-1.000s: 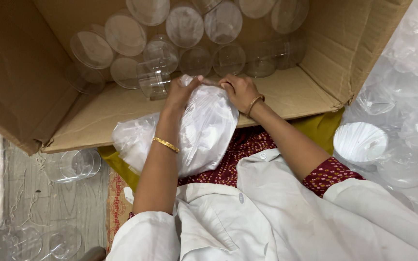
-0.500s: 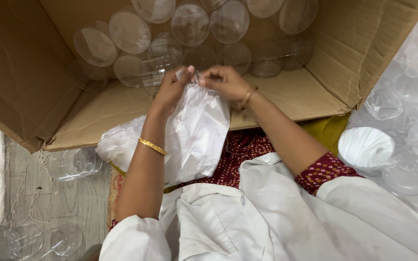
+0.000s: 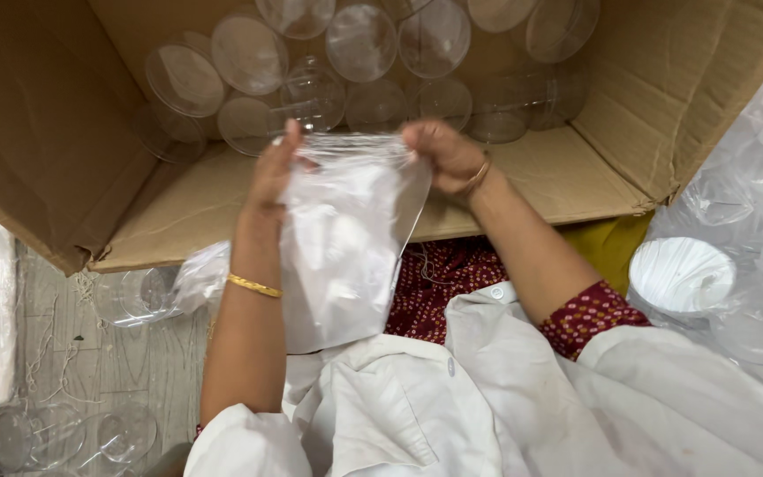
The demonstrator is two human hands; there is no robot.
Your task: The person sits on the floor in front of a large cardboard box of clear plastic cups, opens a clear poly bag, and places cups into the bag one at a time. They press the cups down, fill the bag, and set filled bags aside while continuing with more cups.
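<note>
Both hands pinch the top edge of a thin, clear plastic bag (image 3: 346, 247), the left hand (image 3: 274, 172) at its left corner and the right hand (image 3: 441, 155) at its right. The mouth is stretched flat between them. The bag hangs lengthwise toward the lap, in front of an open brown cardboard box (image 3: 532, 177) of clear round plastic containers (image 3: 359, 44).

Left hand (image 3: 274, 172), right hand (image 3: 441, 150): both pinched.

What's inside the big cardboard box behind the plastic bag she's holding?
The cardboard box, lying on its side, holds clear round plastic containers stacked along its back. The plastic bag, held by both hands, hides part of the box's lower flap.
</note>
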